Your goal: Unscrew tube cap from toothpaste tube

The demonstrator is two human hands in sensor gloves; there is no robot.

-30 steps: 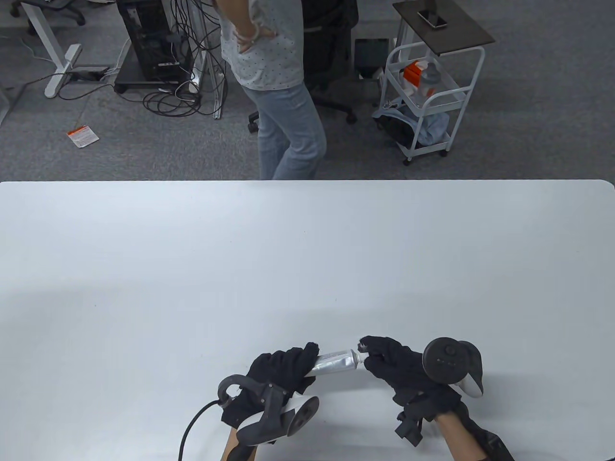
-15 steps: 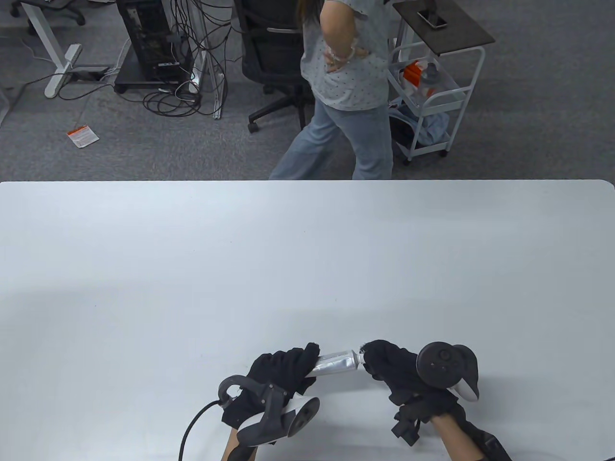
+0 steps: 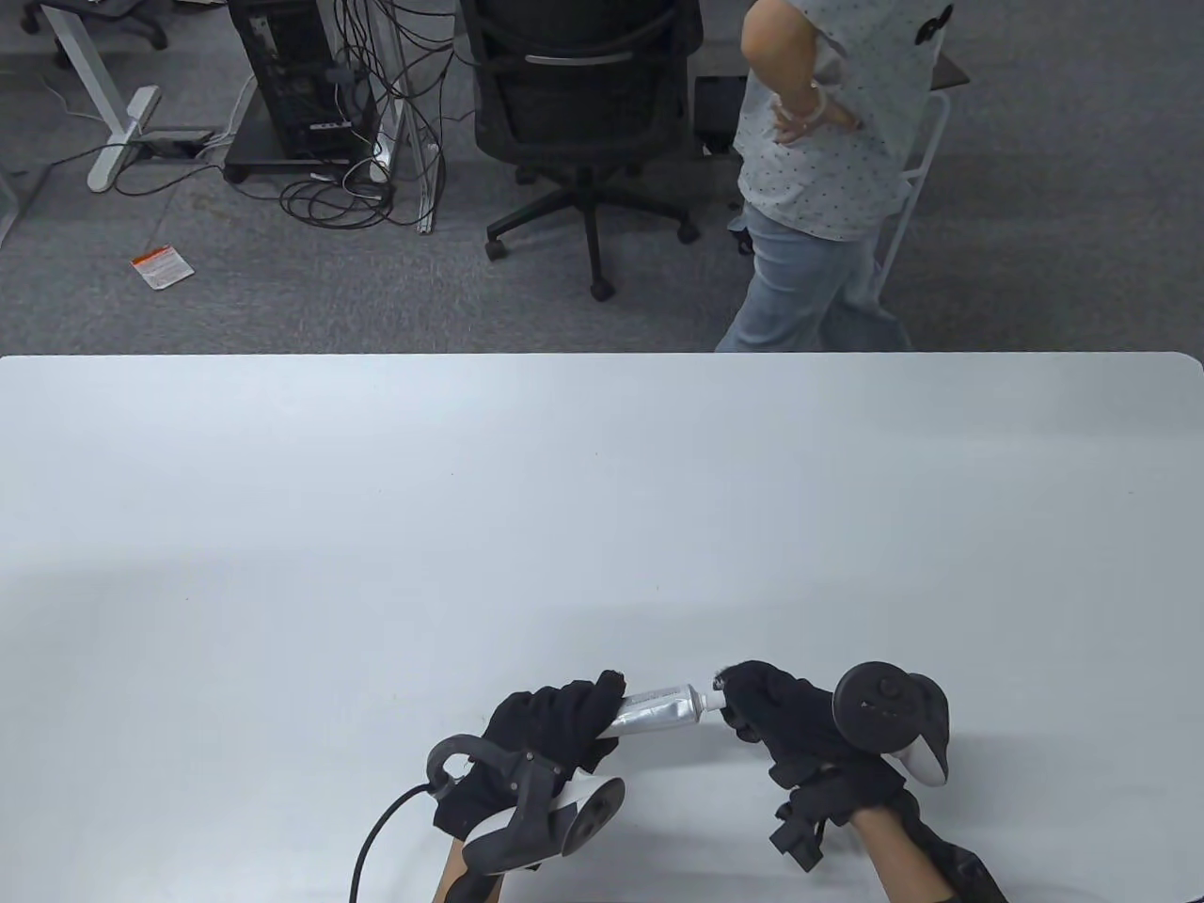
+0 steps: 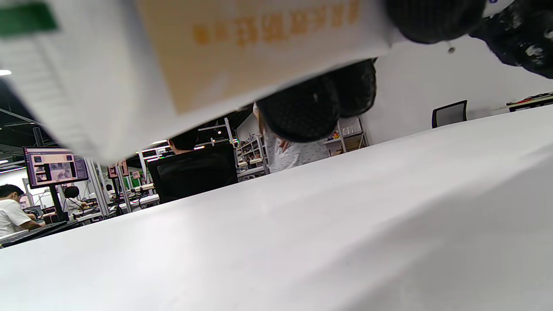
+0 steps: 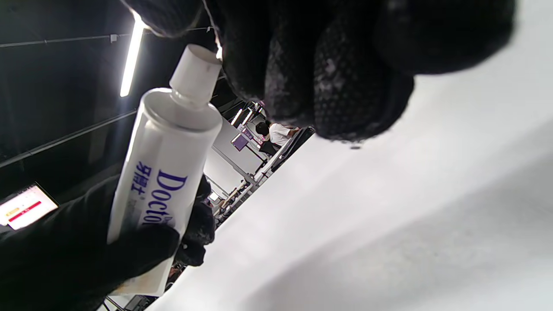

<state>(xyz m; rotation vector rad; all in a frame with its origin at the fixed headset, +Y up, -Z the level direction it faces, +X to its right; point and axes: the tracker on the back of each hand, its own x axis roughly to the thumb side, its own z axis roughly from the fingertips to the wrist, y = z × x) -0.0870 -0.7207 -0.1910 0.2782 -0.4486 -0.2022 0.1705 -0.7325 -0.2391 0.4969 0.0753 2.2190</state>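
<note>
Gripping the toothpaste tube (image 3: 654, 712) in our left hand (image 3: 546, 729), we pinch its white cap (image 5: 195, 74), just beyond the tube's shoulder, with our right hand (image 3: 785, 715) fingertips; we judge unscrewing underway, needing another twist while holding the tube steady.

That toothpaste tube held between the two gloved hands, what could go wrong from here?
The left hand grips the toothpaste tube around its soft body above the table; squeezing hard could push paste out once it opens. The right hand has only fingertips on the small white cap, so thick gloves may slip, or the loosened cap could drop and roll away.
</note>
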